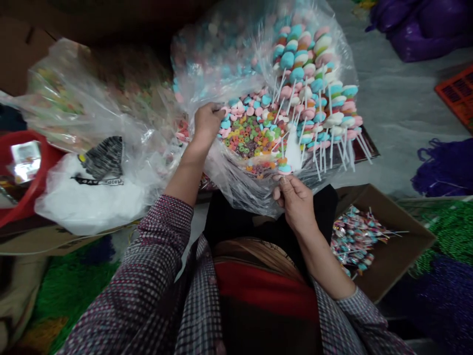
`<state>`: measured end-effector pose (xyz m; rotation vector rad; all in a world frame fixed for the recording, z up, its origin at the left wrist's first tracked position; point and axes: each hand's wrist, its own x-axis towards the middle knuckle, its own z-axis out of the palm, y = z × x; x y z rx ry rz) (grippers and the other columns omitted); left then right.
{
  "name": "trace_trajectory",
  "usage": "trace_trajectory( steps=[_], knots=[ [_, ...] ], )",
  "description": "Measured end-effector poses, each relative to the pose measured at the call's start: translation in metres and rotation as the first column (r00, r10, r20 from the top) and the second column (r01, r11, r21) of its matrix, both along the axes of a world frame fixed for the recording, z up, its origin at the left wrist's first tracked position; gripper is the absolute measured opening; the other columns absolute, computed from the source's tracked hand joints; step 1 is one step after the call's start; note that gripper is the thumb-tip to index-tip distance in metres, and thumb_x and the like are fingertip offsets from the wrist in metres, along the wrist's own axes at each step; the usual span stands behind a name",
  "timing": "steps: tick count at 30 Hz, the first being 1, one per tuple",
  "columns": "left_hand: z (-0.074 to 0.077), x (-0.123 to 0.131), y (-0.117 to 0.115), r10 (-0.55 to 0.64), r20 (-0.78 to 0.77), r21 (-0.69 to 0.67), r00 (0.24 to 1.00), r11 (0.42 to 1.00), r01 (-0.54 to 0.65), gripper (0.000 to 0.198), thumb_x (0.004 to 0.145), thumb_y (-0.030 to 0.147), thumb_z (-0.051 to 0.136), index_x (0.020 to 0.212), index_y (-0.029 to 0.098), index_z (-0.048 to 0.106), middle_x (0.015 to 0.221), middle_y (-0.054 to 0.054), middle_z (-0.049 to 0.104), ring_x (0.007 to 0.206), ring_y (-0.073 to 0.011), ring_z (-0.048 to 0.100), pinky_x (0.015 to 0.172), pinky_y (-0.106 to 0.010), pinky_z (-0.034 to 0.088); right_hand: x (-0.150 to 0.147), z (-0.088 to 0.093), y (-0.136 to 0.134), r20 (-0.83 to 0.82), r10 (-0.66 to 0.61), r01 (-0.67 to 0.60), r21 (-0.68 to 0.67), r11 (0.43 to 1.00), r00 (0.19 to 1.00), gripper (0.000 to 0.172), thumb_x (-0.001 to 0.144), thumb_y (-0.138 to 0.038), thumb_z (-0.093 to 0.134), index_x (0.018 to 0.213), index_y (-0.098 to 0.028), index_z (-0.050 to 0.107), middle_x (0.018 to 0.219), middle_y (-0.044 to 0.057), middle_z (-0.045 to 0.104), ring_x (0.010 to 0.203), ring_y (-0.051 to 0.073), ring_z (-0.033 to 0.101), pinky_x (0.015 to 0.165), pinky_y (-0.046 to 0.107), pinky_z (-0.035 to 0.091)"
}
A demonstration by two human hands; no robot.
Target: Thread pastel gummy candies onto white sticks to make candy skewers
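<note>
A big clear plastic bag (236,54) lies open in front of me, filled with pastel candy skewers on white sticks (314,98) and small colourful ring candies (251,135). My left hand (207,121) reaches into the bag's mouth, fingers closed at the edge of the ring candies; what they pinch is hidden. My right hand (295,197) is closed on the bag's lower rim, just below a white stick holding a few candies (291,150).
A cardboard box (402,246) of wrapped lollipops (353,236) sits at my right. Left are another clear bag (92,93), a white bag with a dark striped cloth (101,158), and a red tub (22,172). Purple bundles (443,167) and green material (451,227) lie around.
</note>
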<state>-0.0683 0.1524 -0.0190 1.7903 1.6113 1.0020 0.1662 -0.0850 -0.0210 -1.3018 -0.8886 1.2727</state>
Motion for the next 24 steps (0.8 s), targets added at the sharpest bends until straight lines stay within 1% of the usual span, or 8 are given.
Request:
trace_trajectory(
  steps=[3,5,7,9,13,16,20,24],
  knots=[
    [0.004,0.015,-0.006,0.119,-0.262,-0.021,0.958,0.991,-0.129,0.013,0.086,0.02,0.06,0.088,0.019,0.073,0.1,-0.01,0.075,0.107,-0.028,0.068,0.101,-0.044,0.05,0.0,-0.001,0.0,-0.009,0.005,-0.005,-0.002,1.0,1.0,0.04,0.088,-0.061,0.067,0.096,-0.021,0.069,0.055,-0.007,0.054,0.042,0.007,0.037,0.042,0.022,0.027],
    [0.003,0.023,-0.009,0.127,-0.387,-0.015,0.913,0.989,-0.144,0.012,0.086,0.019,0.062,0.088,0.019,0.073,0.112,-0.014,0.074,0.121,-0.0325,0.063,0.111,-0.051,0.043,0.0,-0.002,-0.001,-0.015,0.005,-0.005,-0.002,1.0,1.0,0.039,0.088,-0.06,0.067,0.096,-0.021,0.069,0.055,-0.007,0.054,0.042,0.007,0.037,0.042,0.022,0.027],
    [-0.001,0.026,-0.009,0.113,-0.428,-0.022,0.896,0.991,-0.136,0.012,0.087,0.02,0.061,0.091,0.02,0.072,0.122,-0.016,0.072,0.132,-0.0354,0.057,0.117,-0.055,0.037,0.0,-0.002,-0.001,-0.017,-0.001,0.001,-0.003,1.0,1.0,0.039,0.089,-0.059,0.067,0.097,-0.021,0.07,0.055,-0.007,0.054,0.042,0.007,0.037,0.042,0.022,0.027],
    [-0.005,0.024,-0.007,0.076,-0.399,-0.035,0.914,0.995,-0.098,0.011,0.088,0.022,0.061,0.092,0.021,0.071,0.124,-0.016,0.072,0.135,-0.0361,0.056,0.118,-0.056,0.035,0.001,-0.002,-0.002,-0.011,-0.006,0.006,-0.005,1.0,1.0,0.039,0.088,-0.059,0.067,0.097,-0.021,0.07,0.055,-0.007,0.055,0.042,0.007,0.037,0.042,0.022,0.026],
    [-0.001,0.016,-0.012,0.074,-0.2,0.053,0.977,0.996,-0.065,0.008,0.09,0.031,0.065,0.09,0.025,0.07,0.112,-0.01,0.077,0.127,-0.0306,0.062,0.11,-0.045,0.045,0.002,0.004,0.001,-0.003,0.025,-0.025,0.011,1.0,1.0,0.039,0.088,-0.06,0.067,0.095,-0.021,0.07,0.055,-0.007,0.054,0.041,0.007,0.033,0.041,0.022,0.024],
    [0.012,0.023,-0.035,0.068,0.027,0.08,0.997,0.994,-0.07,0.016,0.095,0.039,0.063,0.098,0.026,0.069,0.107,-0.005,0.076,0.115,-0.023,0.068,0.097,-0.035,0.053,0.0,0.014,0.012,0.03,0.038,-0.04,0.057,0.998,0.999,0.037,0.087,-0.057,0.069,0.094,-0.021,0.071,0.056,-0.007,0.053,0.042,0.006,0.03,0.041,0.023,0.023],
    [0.027,0.05,-0.089,-0.015,0.393,-0.057,0.919,0.998,0.041,0.018,0.1,0.036,0.056,0.11,0.025,0.066,0.114,-0.004,0.074,0.105,-0.0162,0.071,0.086,-0.028,0.057,-0.011,0.028,0.038,0.086,-0.045,0.032,0.139,0.99,0.995,0.033,0.086,-0.054,0.071,0.096,-0.022,0.073,0.059,-0.005,0.054,0.047,0.008,0.037,0.044,0.023,0.028],
    [0.028,0.074,-0.133,-0.041,0.575,-0.157,0.817,0.975,0.16,0.016,0.101,0.032,0.056,0.11,0.025,0.066,0.113,-0.004,0.075,0.105,-0.0156,0.071,0.088,-0.031,0.06,-0.026,0.031,0.06,0.129,-0.055,0.029,0.193,0.981,0.99,0.035,0.088,-0.055,0.067,0.102,-0.023,0.073,0.073,-0.001,0.061,0.061,0.012,0.052,0.05,0.023,0.038]
  ],
)
